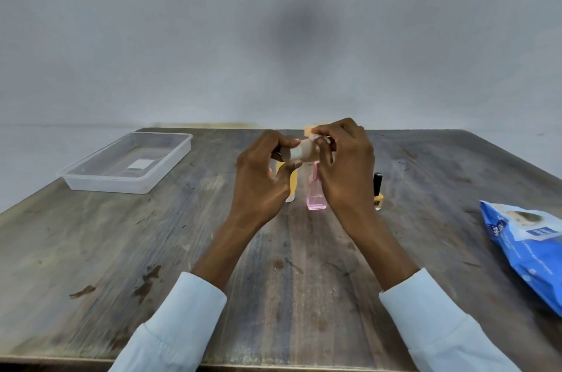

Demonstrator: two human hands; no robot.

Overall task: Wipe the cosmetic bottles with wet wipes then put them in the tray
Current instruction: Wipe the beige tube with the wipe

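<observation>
I see the wooden table (121, 250) w/ clear tray (91, 180) far left and blue wipes pack (529, 253) at right edge. My left hand (261, 177) and right hand (343, 171) are raised mid-table, fingers of both curled round a beige bottle (307, 151) held sideways; white wipe (316, 138) pinched by right fingertips against it. Below: orange bottle (293, 180), pink bottle (316, 198), yellow nail polish (378, 194) standing.

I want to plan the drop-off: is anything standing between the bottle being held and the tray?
Nothing visible does. The bottle is held up in both hands, and the table between it and the tray to the left shows only bare wood.
</observation>
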